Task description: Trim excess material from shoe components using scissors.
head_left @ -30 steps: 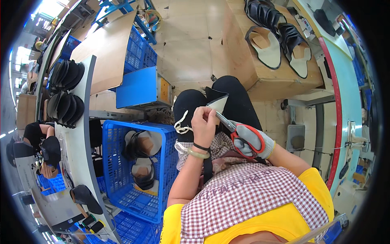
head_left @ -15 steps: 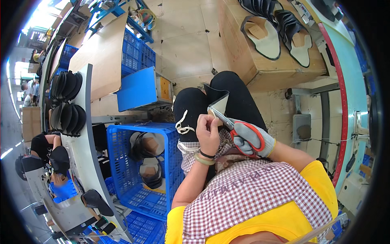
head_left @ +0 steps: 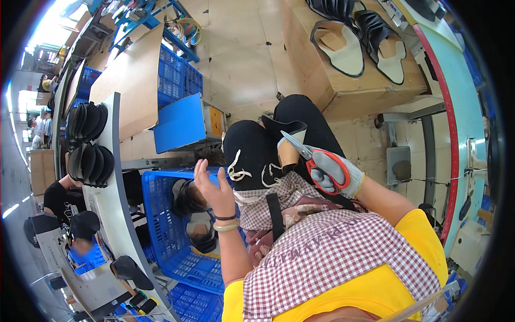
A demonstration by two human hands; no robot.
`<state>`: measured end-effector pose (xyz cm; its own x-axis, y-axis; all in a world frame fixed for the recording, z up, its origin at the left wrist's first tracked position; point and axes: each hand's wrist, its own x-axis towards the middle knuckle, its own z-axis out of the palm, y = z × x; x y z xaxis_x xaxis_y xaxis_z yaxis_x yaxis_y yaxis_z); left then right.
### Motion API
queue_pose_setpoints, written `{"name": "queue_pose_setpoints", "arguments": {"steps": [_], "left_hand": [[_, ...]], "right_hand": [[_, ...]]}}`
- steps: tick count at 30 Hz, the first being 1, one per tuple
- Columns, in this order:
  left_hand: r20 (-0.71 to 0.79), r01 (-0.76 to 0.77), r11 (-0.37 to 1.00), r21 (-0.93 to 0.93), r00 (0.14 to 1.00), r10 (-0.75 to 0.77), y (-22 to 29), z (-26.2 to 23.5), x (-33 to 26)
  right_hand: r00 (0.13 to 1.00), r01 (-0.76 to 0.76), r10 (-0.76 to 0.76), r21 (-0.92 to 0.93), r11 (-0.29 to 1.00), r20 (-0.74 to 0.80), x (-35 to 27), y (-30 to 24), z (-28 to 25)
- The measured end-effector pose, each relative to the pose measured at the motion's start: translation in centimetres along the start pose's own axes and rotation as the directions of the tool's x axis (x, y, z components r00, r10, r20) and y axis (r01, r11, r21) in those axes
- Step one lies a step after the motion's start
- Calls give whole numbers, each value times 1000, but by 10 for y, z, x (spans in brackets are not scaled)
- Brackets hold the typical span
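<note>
My right hand, in a grey-white work glove, is closed around the red handles of a pair of scissors, their blades pointing up and left. Under the blades, a black shoe upper with a pale lining and a tan patch lies between my thighs. I cannot tell whether the blades touch it. My bare left hand is raised by the near rim of the blue crate, fingers stretched out and nothing in them. Inside that crate, black shoe uppers with tan and pale linings are stacked.
A cardboard box ahead to the right bears more shoe uppers. Left of the crate runs a grey table edge with black curved pieces. Beyond it a person sits at a machine. A red-edged bench stands right.
My left hand has come away from the scissor blades and swung left toward the crate, its fingers opening. The scissors stay in my right hand, and the shoe upper now lies unheld by my left.
</note>
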<state>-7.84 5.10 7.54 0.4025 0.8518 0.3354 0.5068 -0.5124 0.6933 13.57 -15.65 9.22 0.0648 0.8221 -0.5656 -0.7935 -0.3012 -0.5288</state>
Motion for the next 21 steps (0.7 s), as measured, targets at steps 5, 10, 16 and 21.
{"name": "queue_pose_setpoints", "arguments": {"steps": [5, 10, 16, 21], "left_hand": [[583, -44, 941, -335, 775, 244, 16, 58, 0], [885, 15, 982, -190, 436, 164, 3, 101, 14], [869, 457, 752, -475, 379, 319, 42, 78, 34], [333, 808, -458, -372, 576, 746, 104, 54, 27]], "right_hand": [[998, 32, -35, -59, 998, -47, 2, 0, -12], [986, 98, -147, -450, 888, -75, -2, -16, -9], [863, 409, -452, -211, 888, -226, -1, -43, -49], [884, 463, -456, -67, 884, 100, 53, -34, -42]]}}
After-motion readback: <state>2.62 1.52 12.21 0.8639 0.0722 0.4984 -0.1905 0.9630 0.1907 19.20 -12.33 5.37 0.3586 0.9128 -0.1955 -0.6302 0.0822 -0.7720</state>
